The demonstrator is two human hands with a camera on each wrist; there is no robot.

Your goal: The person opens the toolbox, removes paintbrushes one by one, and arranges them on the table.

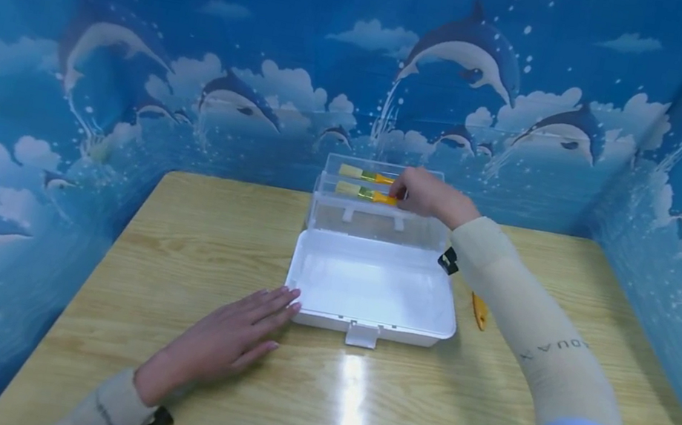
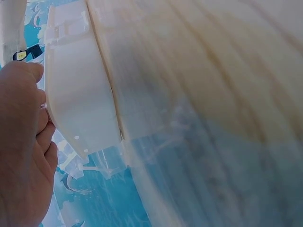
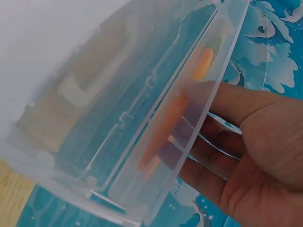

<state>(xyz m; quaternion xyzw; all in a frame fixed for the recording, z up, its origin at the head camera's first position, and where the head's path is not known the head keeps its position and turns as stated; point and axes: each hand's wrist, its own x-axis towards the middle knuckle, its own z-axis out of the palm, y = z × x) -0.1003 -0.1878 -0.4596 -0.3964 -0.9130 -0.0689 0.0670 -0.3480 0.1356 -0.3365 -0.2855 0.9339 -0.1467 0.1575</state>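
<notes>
A white plastic box (image 1: 373,285) stands with its lid up on the table, its clear tiered trays (image 1: 329,219) raised at the back. Two paintbrushes with pale bristles lie in these trays, one farther back (image 1: 351,170) and one nearer (image 1: 348,189). My right hand (image 1: 428,195) reaches in from the right and pinches an orange brush handle (image 3: 163,127), seen partly through the tray's clear wall in the right wrist view. My left hand (image 1: 225,336) lies with fingers extended, its fingertips touching the box's front left corner.
An orange-handled item (image 1: 479,311) lies on the wooden table (image 1: 208,235) right of the box, partly hidden by my right sleeve. A latch (image 1: 362,335) hangs at the box's front. Behind the table hangs a blue dolphin-print curtain (image 1: 320,13).
</notes>
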